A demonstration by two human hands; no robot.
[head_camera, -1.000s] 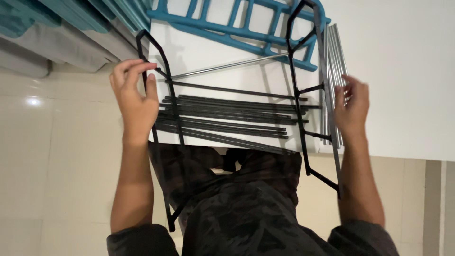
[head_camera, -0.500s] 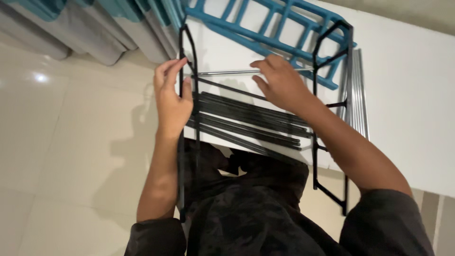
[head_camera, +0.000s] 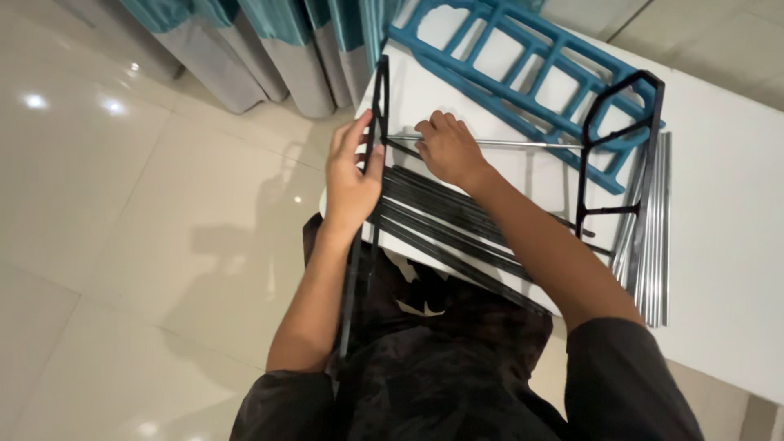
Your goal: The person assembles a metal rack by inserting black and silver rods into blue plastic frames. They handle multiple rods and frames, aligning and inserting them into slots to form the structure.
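While the left hand (head_camera: 351, 175) grips the black frame (head_camera: 377, 122), the right hand (head_camera: 447, 149) seemingly pinches one silver rod (head_camera: 523, 144); spare rods (head_camera: 649, 237) wait beyond it.

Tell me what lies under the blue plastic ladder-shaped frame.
The blue plastic ladder-shaped frame lies flat on the white table; white tabletop shows through its openings. Its lower right end passes behind the black metal side frame, so that part is hidden.

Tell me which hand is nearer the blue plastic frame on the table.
Right. The right hand sits on the silver rod just below the blue frame; the left hand grips the black side frame, farther off.
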